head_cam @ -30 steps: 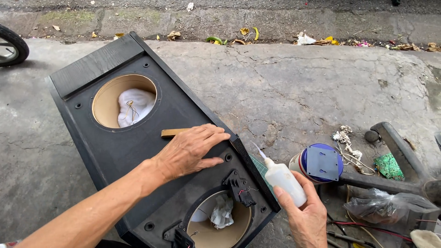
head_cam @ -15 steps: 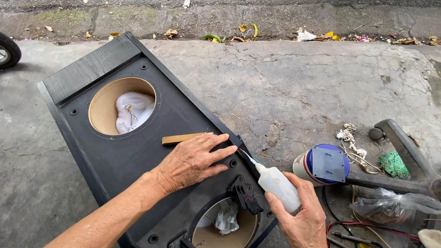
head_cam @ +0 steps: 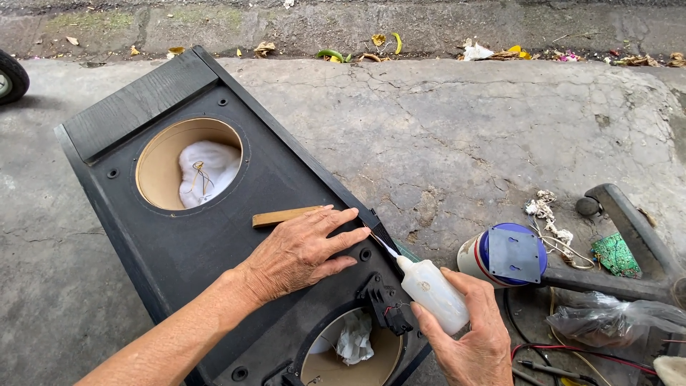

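Observation:
A black speaker cabinet (head_cam: 179, 236) lies face up on the concrete, with two round cut-outs showing white stuffing inside. My left hand (head_cam: 304, 250) rests flat on its front panel, fingers over a small strip of wood (head_cam: 282, 216). My right hand (head_cam: 471, 336) grips a white squeeze bottle (head_cam: 432, 293). The bottle's thin nozzle touches the cabinet's right edge, just past my left fingertips. A black terminal clip (head_cam: 386, 304) sits beside the lower cut-out.
A can with a blue lid (head_cam: 504, 256) stands to the right of the cabinet. Beyond it lie a green circuit board (head_cam: 614, 255), a dark metal bar (head_cam: 629, 221), a plastic bag (head_cam: 614, 322) and red wires. A tyre (head_cam: 11, 75) shows at far left.
The right hand has brought the bottle up and left, so its nozzle now meets the cabinet edge. The left hand stays pressed on the panel. The view has shifted slightly.

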